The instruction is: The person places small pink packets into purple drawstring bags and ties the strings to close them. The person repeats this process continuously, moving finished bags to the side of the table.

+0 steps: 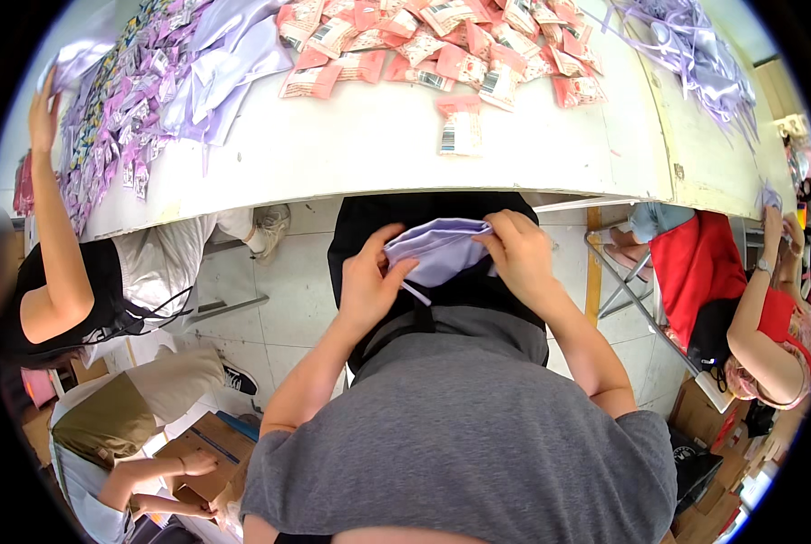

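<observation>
A lilac satin drawstring pouch [439,255] is held over my lap, just below the table's near edge. My left hand [371,275] pinches its left side between thumb and fingers, and a ribbon end hangs beside the thumb. My right hand [520,251] grips the upper right corner of the pouch. Its gathered rim faces the table; whether anything is inside cannot be told. Beyond it on the white table [351,149] lies a single pink-and-white sealed packet [460,126], in front of a heap of similar packets [419,41].
Lilac satin pouches [225,61] and small purple packets [130,102] are piled at the left. More ribboned pouches [701,61] lie at the right. Co-workers sit on both sides; another person handles a cardboard box [205,449] at the lower left.
</observation>
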`<state>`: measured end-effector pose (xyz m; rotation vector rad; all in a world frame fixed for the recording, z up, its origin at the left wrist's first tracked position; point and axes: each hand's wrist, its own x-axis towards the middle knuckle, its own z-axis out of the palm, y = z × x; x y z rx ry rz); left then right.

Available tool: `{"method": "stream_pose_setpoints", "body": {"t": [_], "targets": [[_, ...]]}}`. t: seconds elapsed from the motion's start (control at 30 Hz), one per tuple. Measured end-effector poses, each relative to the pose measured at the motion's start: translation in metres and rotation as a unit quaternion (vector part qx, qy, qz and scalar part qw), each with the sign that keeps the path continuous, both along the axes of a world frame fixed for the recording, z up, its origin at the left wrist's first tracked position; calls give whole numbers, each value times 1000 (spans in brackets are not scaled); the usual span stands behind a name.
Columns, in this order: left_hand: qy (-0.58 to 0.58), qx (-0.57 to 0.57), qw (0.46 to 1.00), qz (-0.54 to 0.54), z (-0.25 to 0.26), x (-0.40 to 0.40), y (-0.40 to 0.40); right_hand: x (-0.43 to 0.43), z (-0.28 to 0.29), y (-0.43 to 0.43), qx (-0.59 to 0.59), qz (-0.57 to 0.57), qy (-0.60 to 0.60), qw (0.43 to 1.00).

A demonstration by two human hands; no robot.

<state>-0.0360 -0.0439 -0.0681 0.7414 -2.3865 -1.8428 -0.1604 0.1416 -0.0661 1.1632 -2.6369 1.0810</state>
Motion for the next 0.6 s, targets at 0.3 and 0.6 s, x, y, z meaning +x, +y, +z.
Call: {"method": "stream_pose_setpoints", "body": {"t": [0.3, 0.6], "targets": [[-14, -81, 981, -174, 31, -9, -36, -10, 24, 33, -1, -9, -277, 961], [330, 44, 942, 46, 85, 13, -62, -4, 88, 79, -500, -24, -375, 780]]}}
